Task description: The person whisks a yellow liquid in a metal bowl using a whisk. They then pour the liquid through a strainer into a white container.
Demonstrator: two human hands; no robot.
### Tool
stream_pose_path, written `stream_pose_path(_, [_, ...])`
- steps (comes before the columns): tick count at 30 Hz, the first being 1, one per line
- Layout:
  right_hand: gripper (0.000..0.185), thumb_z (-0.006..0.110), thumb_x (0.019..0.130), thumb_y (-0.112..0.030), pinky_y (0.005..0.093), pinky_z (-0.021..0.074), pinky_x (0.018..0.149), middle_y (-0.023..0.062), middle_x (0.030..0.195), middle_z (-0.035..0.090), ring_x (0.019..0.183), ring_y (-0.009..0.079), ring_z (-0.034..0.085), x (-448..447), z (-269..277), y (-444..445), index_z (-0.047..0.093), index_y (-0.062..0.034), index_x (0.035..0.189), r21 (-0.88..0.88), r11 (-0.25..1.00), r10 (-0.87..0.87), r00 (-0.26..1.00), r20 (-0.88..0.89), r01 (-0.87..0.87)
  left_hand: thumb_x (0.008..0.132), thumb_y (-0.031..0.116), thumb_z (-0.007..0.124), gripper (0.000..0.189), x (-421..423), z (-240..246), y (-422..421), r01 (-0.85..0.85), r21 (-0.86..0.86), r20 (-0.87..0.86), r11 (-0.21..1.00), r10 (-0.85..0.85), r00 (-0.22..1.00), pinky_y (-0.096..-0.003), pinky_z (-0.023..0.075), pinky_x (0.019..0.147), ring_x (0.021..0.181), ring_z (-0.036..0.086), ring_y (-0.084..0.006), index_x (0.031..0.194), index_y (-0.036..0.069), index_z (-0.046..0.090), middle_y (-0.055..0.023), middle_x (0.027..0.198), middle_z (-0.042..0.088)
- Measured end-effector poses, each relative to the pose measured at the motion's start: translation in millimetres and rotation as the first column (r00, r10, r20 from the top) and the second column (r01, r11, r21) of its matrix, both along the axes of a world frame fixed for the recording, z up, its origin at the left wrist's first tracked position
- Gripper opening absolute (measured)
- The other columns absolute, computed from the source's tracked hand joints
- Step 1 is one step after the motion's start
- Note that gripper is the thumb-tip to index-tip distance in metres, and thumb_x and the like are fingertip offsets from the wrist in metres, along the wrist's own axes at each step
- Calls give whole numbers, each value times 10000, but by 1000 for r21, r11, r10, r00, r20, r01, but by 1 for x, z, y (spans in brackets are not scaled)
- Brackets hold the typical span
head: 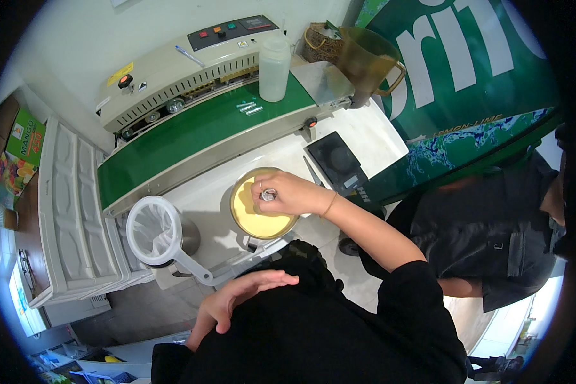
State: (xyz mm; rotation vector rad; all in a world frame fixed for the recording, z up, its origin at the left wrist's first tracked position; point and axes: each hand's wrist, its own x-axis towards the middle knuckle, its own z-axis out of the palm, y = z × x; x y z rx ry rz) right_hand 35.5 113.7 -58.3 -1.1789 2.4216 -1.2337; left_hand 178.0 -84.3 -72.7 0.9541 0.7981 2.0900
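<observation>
My right hand [293,193] is closed around the round end of a metal handle [269,194], likely a whisk's, held upright over a round container [232,211]. Pale yellow liquid [269,225] lies in the container; the tool's lower end is hidden under my hand. My left hand [245,295] is in front of my body with its fingers extended, holding nothing. To the left of the yellow liquid, a white mesh strainer [156,230] rests across the top of a metal pitcher [191,237], its handle pointing towards me.
Behind stands a band sealer [182,72] with a green conveyor belt [192,141], bearing a plastic bottle [274,72] and several small tubes [249,107]. A black scale [338,161], a pointed blade [312,170] and an amber pitcher [367,55] are rightward. Another person [485,230] stands right; drawers [79,206] left.
</observation>
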Motion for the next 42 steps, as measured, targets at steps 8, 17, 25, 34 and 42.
stream_pose_path(8, [109,594,749,-132,356,466,695,113,770,576,717,300,583,4,9,17,568,-28,770,130,991,16,1000,-14,-14,672,644,687,1086,0,-18,1,-234,-233,54,944,253,966,-433,262,1073,1284,384,-320,1383,-62,269,-241,1352,399])
stream_pose_path(17, [120,594,771,-139,378,471,701,107,813,585,741,310,586,2,9,7,585,-24,806,78,996,29,1000,7,-30,710,672,632,974,-1,-9,1,-343,-306,-24,888,353,935,-400,370,993,1161,510,-289,1285,-81,407,-221,1214,532])
stream_pose_path(25, [137,600,736,-192,406,475,703,164,764,582,752,346,583,-3,9,9,569,-59,748,158,986,42,995,96,-57,849,205,616,406,1,-18,3,-634,-369,-181,680,617,766,-318,410,930,1087,544,-193,1177,-17,528,-117,1160,588])
stream_pose_path(34, [125,594,780,-99,317,463,690,103,806,575,721,237,563,-3,13,16,595,14,836,179,983,54,997,-63,-42,757,107,709,455,-4,-70,35,-911,-400,-652,-100,730,206,-336,377,808,881,462,-221,1103,19,427,-98,971,475])
stream_pose_path(42, [112,583,789,-79,316,458,691,103,785,554,699,234,542,0,6,10,603,15,848,11,998,56,992,116,-57,894,77,584,246,-13,-98,37,-778,-557,-249,289,836,489,-247,442,727,856,525,-105,1051,18,403,-59,948,523])
